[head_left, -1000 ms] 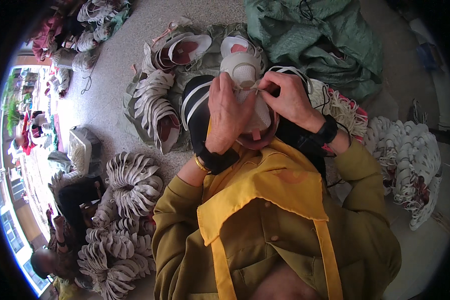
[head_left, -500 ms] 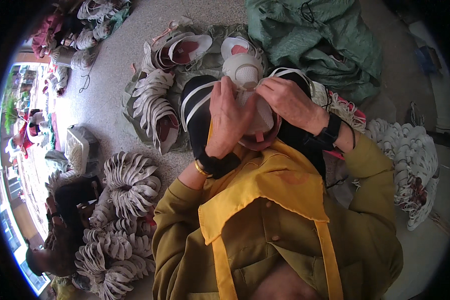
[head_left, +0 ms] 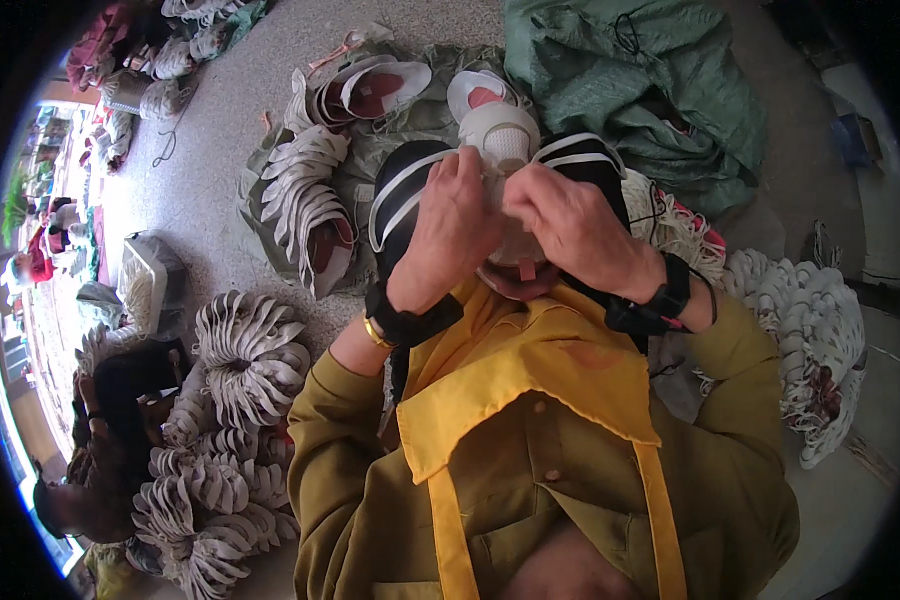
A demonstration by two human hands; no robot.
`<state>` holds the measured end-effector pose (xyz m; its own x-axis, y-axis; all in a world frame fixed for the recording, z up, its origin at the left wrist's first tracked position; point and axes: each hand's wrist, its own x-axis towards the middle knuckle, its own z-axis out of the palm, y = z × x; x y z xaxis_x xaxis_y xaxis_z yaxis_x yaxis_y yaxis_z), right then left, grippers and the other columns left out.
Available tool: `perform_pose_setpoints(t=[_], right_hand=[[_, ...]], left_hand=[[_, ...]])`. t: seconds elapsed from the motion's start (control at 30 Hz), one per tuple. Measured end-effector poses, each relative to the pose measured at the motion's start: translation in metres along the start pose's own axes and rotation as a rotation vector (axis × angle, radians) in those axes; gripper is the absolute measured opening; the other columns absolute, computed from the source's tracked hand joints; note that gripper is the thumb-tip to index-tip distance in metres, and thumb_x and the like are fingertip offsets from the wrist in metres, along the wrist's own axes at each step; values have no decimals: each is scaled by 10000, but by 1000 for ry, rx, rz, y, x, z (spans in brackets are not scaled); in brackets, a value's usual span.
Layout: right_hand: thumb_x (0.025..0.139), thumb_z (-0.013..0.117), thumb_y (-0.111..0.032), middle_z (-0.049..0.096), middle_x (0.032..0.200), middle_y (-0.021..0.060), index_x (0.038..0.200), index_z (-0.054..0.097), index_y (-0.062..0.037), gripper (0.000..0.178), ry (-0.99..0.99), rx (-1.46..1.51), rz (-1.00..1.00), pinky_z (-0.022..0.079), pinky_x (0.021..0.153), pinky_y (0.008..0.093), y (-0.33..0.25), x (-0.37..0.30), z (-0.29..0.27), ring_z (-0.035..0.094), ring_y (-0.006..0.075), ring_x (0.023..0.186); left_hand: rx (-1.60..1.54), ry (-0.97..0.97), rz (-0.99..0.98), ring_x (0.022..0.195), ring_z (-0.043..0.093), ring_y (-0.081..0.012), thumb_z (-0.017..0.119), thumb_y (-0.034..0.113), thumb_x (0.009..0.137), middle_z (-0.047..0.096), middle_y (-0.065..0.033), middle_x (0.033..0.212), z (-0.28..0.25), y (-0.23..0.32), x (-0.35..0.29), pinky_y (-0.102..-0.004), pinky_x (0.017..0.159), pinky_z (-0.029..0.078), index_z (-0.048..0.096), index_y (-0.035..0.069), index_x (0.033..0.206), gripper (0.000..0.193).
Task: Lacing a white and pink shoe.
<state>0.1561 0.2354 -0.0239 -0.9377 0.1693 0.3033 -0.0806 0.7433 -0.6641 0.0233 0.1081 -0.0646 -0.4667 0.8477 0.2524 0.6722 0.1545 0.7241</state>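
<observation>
A white shoe upper (head_left: 510, 143) with a mesh toe and a reddish lining sits between my knees, its toe pointing away from me. My left hand (head_left: 450, 222) is closed at the upper's left edge, fingertips up near its throat. Over the right edge, my right hand (head_left: 574, 222) is closed in a pinch, its fingertips close to the left ones. Whatever thin piece the right fingers hold is hidden by the knuckles. Just beyond the toe lies another white upper (head_left: 478, 92) with a pink inside.
White uppers (head_left: 305, 180) stand nested in a curved row on green sacking at left. Bundled uppers (head_left: 250, 360) pile on the floor nearer me. A green sack (head_left: 635, 90) lies ahead right, white laces (head_left: 660, 215) by my right knee. Another person (head_left: 100, 430) sits far left.
My right hand has moved inward and slightly nearer to me over the upper, closer to the left hand. The view has shifted slightly; the shoe upper stays between my knees.
</observation>
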Motion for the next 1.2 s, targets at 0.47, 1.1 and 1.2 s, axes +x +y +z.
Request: perform_pose_setpoints(t=[0.47,1.1,1.2], right_hand=[[896,687,-95,662,888,177,938,686,-9,96,56,-265,212,538,711,463,21,9,34,663,404,833],[914,659,-68,649,908,174,958,625,-3,86,125,-288,161,537,689,464,24,3,44,660,407,827],[911,653,-58,643,897,167,941,605,-4,78,147,-282,134,531,666,464,23,3,45,657,403,806]], left_hand=[[5,50,36,996,550,-471,528,-65,822,568,-270,1008,13,-16,-4,-526,856,456,508,-44,1087,267],[-105,100,13,875,625,-468,551,-82,806,632,-255,922,10,-12,0,-493,746,500,574,-46,979,178],[-96,128,11,827,629,-466,569,-70,784,631,-249,862,10,-13,1,-503,708,492,568,-37,965,184]])
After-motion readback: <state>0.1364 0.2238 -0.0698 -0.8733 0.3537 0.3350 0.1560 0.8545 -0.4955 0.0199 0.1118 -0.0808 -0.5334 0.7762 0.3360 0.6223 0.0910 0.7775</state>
